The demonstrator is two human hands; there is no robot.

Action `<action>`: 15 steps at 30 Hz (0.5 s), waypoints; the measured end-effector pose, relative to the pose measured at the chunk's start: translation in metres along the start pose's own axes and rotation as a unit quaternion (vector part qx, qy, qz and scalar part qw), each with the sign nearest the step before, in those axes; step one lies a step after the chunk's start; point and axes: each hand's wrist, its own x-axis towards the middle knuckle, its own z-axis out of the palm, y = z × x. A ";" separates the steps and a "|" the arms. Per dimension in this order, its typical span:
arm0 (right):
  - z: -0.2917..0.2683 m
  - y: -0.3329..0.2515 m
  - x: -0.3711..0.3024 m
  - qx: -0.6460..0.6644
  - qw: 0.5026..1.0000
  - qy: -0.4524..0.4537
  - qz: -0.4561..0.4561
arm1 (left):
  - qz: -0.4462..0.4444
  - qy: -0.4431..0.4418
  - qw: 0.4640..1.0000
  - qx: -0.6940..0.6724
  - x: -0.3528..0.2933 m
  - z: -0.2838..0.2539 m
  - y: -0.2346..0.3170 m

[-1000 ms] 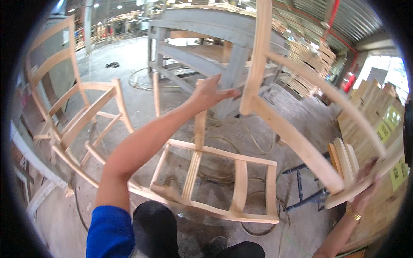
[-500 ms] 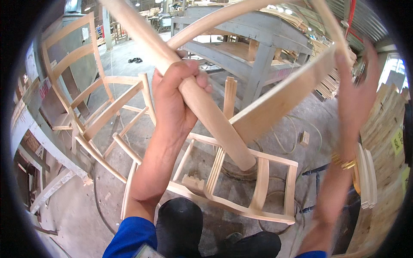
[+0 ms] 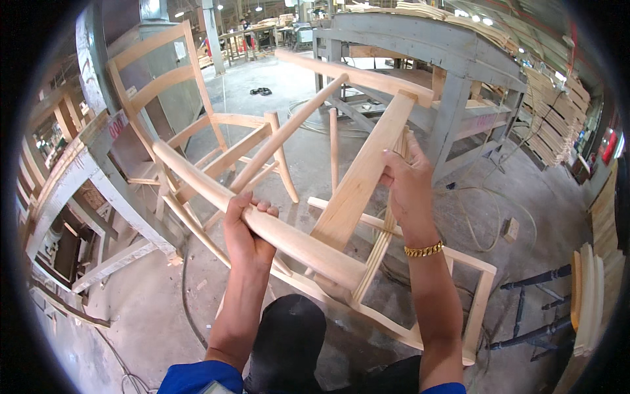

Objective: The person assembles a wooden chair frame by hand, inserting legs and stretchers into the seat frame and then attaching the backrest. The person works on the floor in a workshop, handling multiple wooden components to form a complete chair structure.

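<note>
In front of me is a pale wooden chair leg frame (image 3: 298, 248): two rounded legs joined by a wide flat rail and a thin round stretcher. My left hand (image 3: 248, 230) is closed around the near leg, close to where the stretcher meets it. On the wide rail (image 3: 364, 177), my right hand (image 3: 408, 177) grips the right edge, thumb on the upper side and fingers partly hidden. Beneath it, a wooden chair back frame (image 3: 484, 299) with slats lies low over the floor, partly covered by the leg frame and my right forearm.
A wooden chair (image 3: 220, 118) stands at the left beside a grey metal bench (image 3: 108, 174). Another grey table (image 3: 453, 98) is at the back right. Hoses (image 3: 489, 243) and a small wood block (image 3: 510, 228) lie on the floor; a dark-legged stool (image 3: 535, 305) is at right.
The leg frame has come down from close in front of me and swung to a flatter position. My right hand has moved inward from the far leg to the wide rail. My view has shifted left.
</note>
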 end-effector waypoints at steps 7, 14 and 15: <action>-0.001 0.016 -0.003 0.004 1.000 0.017 0.022 | -0.010 -0.005 0.999 0.043 0.005 -0.014 0.010; -0.006 0.032 -0.006 0.001 1.000 0.020 0.017 | -0.056 0.003 0.998 0.030 0.008 -0.022 0.012; -0.006 0.034 -0.009 0.004 1.000 0.023 0.015 | -0.068 0.005 0.997 0.032 0.009 -0.025 0.014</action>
